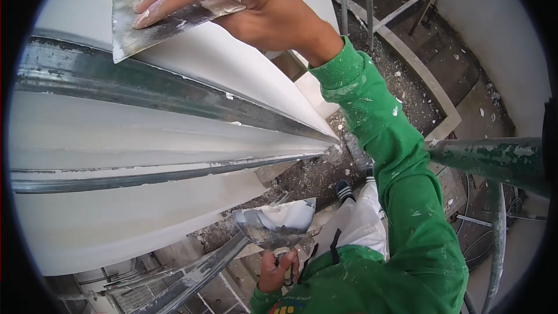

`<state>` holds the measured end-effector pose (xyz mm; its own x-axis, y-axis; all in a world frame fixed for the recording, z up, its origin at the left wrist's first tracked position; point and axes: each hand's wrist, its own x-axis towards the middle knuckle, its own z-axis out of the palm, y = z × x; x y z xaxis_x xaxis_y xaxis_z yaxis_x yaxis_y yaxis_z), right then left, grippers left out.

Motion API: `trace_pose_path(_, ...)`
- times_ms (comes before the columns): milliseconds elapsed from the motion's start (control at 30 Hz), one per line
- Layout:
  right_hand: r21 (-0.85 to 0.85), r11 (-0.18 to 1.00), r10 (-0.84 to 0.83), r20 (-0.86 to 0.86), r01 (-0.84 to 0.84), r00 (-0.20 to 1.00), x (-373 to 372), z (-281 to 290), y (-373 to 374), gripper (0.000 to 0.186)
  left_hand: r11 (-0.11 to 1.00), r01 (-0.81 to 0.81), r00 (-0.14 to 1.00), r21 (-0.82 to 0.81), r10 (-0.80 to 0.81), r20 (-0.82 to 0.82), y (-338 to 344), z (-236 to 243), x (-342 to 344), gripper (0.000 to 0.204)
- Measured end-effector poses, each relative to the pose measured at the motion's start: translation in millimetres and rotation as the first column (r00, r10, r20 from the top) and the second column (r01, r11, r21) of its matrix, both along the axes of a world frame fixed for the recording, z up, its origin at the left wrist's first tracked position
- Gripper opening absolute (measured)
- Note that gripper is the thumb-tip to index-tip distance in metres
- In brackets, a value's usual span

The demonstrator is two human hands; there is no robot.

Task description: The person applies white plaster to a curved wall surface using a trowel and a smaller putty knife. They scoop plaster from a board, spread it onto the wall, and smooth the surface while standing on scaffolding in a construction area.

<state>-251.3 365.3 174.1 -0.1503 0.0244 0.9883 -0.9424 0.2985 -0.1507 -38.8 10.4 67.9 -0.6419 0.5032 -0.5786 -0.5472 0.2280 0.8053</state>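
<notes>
We grip scraper in right hand, upper left, long axis slanting down-left toward upper metal strip, contact unclear; left hand, farther off, grasps knife bearing white paste, lower centre

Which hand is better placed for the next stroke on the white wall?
Probably the right hand: its scraper is by the wall; the left hand, lower in view, holds a putty knife bearing white paste.

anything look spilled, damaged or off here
Yes, some mess and wear: white flecks litter the dark floor, white spots speckle the green right sleeve, and paint on the green tube at right looks patchy and worn. The metal scraper in the right hand is smeared white.
</notes>
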Motion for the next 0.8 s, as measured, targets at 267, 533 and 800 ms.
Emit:
trace_pose_path(267, -0.115, 0.993, 0.038, 0.516, 0.026, 0.856, 39.2, -186.0, -3.2, 0.056, 0.998, 0.003, 0.998, -0.063, 0.001, 0.061, -0.4, -6.6, -7.2, 0.021)
trace_pose_path(533, -0.202, 0.978, 0.107, 0.722, 0.059, 0.684, 63.7, -286.6, -13.4, 0.057, 0.999, 0.032, 0.996, -0.043, -0.028, 0.086, -0.6, -16.0, -10.4, 0.020)
trace_pose_path(800, -0.345, 0.848, 0.057, 0.815, 0.402, 0.577, 133.9, -321.7, -10.2, 0.037, 0.977, -0.017, 0.984, 0.211, -0.021, 0.177, 19.6, -21.2, -15.2, 0.027)
